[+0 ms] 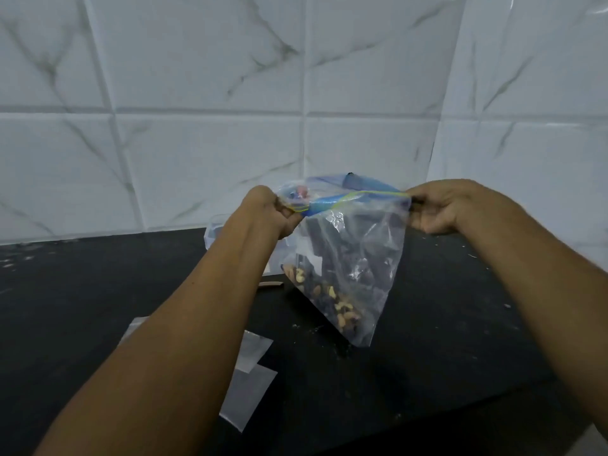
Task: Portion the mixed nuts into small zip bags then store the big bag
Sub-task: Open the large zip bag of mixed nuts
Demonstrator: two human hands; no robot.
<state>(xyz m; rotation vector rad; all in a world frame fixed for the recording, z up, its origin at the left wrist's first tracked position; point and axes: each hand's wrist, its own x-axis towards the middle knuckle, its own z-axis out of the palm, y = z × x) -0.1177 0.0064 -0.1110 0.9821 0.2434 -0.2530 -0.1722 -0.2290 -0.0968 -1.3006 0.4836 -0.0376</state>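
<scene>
Big bag [355, 251] held in the air above a black counter [444, 324], between the two hands. The left hand [279, 212] pinches the left end of the bag's mouth with curled fingers; the right hand [441, 209] grips the right end, its fingers curled under the seal and largely hidden behind the palm. The blue zip strip [345, 199], edged with a yellow-green line, runs roughly level from hand to hand and forms the top of the bag; near the left hand it is twisted and bunched. The mouth faces up and the long axis of the bag hangs downward, slanting toward the lower right, where one bottom corner is the lowest point. Nuts [332, 301] lie gathered along the lower edge, in a band that slopes down to the right; the upper part of the bag is clear film.

On the counter below the left forearm lie flat small bags [250, 386], translucent and overlapping, partly hidden by the arm. A clear container [214, 232] stands behind the left wrist, near the wall; its contents cannot be made out. Pale crumbs are scattered on the counter. Behind the counter rises a wall [197, 93] of white, grey-veined marble-look tiles, meeting a second such wall at a corner on the right.
</scene>
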